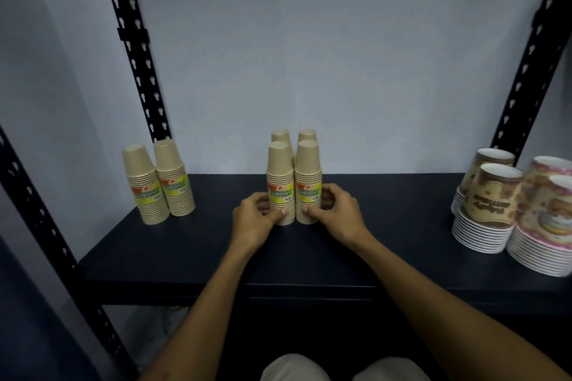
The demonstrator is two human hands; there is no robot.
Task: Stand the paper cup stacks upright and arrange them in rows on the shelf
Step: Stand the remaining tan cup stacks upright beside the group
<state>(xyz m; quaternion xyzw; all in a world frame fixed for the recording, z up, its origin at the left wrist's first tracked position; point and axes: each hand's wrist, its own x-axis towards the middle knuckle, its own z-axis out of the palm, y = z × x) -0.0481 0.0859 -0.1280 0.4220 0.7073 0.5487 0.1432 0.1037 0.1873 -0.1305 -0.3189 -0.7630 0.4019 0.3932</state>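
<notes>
While both hands, left hand [258, 215] and right hand [335, 210], clasp them, four tan cup stacks [293, 182] stand upright, yellow-labelled, on the shelf [216, 250].

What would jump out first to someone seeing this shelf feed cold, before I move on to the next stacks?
Four tan cup stacks stand upright in a tight block at the middle of the dark shelf, with the left hand and right hand cupped around the front pair's bases. Two more tan stacks stand at the left, and patterned cup stacks crowd the right end.
</notes>
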